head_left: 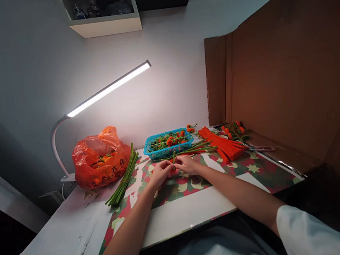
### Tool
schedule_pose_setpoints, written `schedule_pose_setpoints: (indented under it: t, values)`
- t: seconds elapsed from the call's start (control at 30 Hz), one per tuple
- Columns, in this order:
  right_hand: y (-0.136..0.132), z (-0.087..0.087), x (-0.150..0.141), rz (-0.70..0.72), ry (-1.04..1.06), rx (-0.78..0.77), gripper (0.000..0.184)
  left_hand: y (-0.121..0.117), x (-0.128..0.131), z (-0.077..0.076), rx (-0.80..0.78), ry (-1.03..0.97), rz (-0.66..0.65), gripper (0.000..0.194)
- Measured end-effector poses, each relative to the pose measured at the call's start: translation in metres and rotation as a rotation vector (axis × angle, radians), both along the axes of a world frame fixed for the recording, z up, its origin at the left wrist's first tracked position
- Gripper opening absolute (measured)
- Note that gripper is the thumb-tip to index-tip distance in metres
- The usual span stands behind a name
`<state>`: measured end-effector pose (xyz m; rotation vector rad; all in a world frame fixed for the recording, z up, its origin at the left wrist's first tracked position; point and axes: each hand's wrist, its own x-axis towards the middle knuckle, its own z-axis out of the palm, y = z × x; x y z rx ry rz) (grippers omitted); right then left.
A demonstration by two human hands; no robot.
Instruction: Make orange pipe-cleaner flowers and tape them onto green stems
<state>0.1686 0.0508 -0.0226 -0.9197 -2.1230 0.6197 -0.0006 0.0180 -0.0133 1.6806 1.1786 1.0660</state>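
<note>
My left hand [162, 171] and my right hand [187, 163] meet at the middle of the table, fingertips pinched together around a short green stem [174, 156] that points upward. A bit of red shows just beneath the fingertips, too small to make out. Behind the hands stands a blue plastic basket [152, 154] with orange-red flower heads [169, 142] and green stems in it. To the right of my right hand lies a fanned bundle of red fuzzy stems [227, 145]. Several loose green stems [204, 149] lie between the hands and that bundle.
At the left, a tied bundle of green stems [124, 183] lies beside an orange plastic bag [99, 160] holding orange pieces. A lit lamp [108, 89] arches above. At the right are scissors [263, 148], more orange flowers [234, 129] and a tall cardboard panel [288, 70].
</note>
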Motion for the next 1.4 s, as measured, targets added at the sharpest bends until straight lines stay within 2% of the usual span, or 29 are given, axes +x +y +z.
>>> schedule_pose_setpoints:
  t: [0.3, 0.53, 0.67, 0.77, 0.83, 0.93, 1.03, 1.13, 1.23, 1.4]
  values:
    - [-0.001, 0.002, 0.002, 0.089, 0.034, -0.043, 0.016, 0.008, -0.011, -0.007, -0.085, 0.021, -0.070, 0.025]
    - [-0.003, 0.006, 0.003, 0.136, 0.122, 0.010, 0.014, 0.005, -0.009, -0.001, -0.113, 0.059, -0.050, 0.026]
    - [-0.001, 0.005, 0.000, 0.172, 0.193, 0.005, 0.015, 0.001, -0.009, 0.006, -0.283, -0.080, -0.069, 0.024]
    - [0.001, 0.004, -0.001, 0.196, 0.215, -0.047, 0.018, -0.002, -0.008, 0.010, -0.474, -0.256, -0.084, 0.017]
    - [0.002, 0.002, -0.001, 0.190, 0.215, -0.090, 0.019, -0.002, -0.007, 0.011, -0.528, -0.309, -0.080, 0.014]
    - [0.003, 0.000, -0.001, 0.177, 0.204, -0.145, 0.018, 0.001, -0.005, 0.009, -0.523, -0.333, -0.042, 0.013]
    - [0.001, 0.001, -0.001, 0.111, 0.149, -0.137, 0.015, 0.003, -0.003, 0.006, -0.462, -0.350, 0.008, 0.019]
    - [0.000, 0.003, 0.000, 0.034, 0.097, -0.106, 0.011, 0.002, -0.002, 0.007, -0.301, -0.322, 0.034, 0.024]
    - [0.001, 0.004, 0.001, 0.025, 0.113, -0.102, 0.009, -0.004, -0.003, 0.011, -0.148, -0.230, 0.028, 0.028]
    - [0.004, 0.003, 0.000, 0.060, 0.247, -0.229, 0.010, -0.010, -0.008, 0.018, -0.146, -0.192, -0.023, 0.036]
